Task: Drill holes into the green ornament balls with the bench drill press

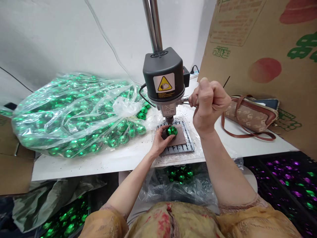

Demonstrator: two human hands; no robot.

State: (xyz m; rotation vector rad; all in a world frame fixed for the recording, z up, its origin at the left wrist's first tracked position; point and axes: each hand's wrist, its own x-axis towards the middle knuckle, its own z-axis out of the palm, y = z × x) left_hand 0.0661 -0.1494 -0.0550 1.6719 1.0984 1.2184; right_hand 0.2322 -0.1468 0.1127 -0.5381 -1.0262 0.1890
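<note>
A black bench drill press (163,74) with a yellow warning label stands on the white table. Beneath its chuck a shiny green faceted ball (171,131) rests on a brown board (182,136), which lies on the slotted metal base (190,147). My left hand (160,140) curls its thumb and fingers around the ball from the left. At the right of the machine, my right hand (209,104) is closed in a fist around the drill press lever (185,99). Whether the drill tip touches the ball is hidden.
A large clear plastic bag (74,112) of green balls fills the table's left side. A patterned handbag (255,114) lies at the right, before a tall cardboard box (237,59). More green balls (180,173) sit in plastic below the table edge. Dark shavings dot the table.
</note>
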